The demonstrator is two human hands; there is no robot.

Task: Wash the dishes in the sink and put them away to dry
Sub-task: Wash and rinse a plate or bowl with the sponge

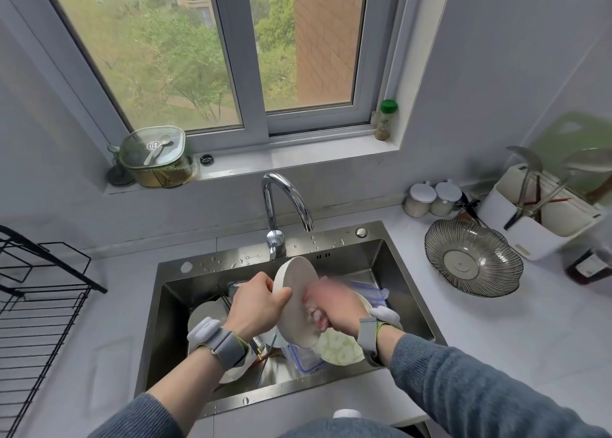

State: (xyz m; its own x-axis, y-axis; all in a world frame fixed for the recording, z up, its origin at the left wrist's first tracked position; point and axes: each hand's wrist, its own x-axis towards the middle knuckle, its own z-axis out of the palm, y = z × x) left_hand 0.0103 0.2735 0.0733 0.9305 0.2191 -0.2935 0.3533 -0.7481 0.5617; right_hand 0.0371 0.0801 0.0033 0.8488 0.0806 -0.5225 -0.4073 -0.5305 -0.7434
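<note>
Here: no legible writing. White plate [296, 300] on edge above sink [390, 272], below faucet [286, 202], face rightward. Left hand [256, 305] grip clamped on rim; right hand [331, 306] grip blurred, clutching pinkish sponge [316, 316] against plate face.

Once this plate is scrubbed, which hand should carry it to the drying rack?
Left, probably. The left hand already grips the plate by its rim, and the rack stands on its side; the right hand holds the scrubber.
</note>
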